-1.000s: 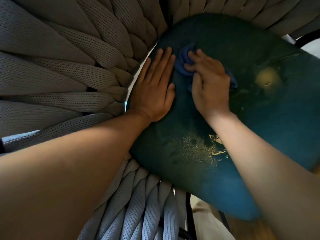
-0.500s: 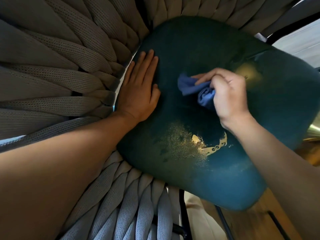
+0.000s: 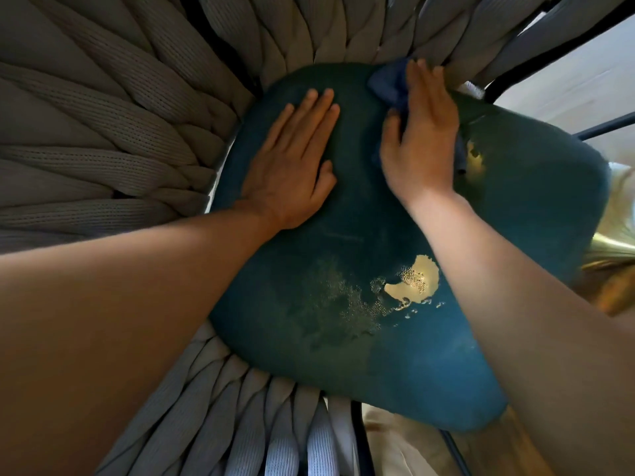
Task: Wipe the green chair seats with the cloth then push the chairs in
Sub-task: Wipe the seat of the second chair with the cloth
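Note:
A dark green chair seat (image 3: 395, 355) fills the middle of the view, with sunlit wet patches near its centre. My left hand (image 3: 292, 170) lies flat on the seat's left part, fingers spread. My right hand (image 3: 421, 139) presses a blue cloth (image 3: 390, 85) against the far edge of the seat, close to the woven backrest. Most of the cloth is hidden under the palm; a fold sticks out by the fingertips and a strip shows at the hand's right side.
Thick grey woven bands (image 3: 103, 139) of the chair's back and sides wrap around the seat on the left, top and bottom. A dark metal frame bar (image 3: 563, 39) runs at the upper right. Wooden floor (image 3: 481, 451) shows below the seat's front edge.
My right hand has carried the cloth from the seat's middle up to its far edge and flattened over it. The left hand stays flat on the seat.

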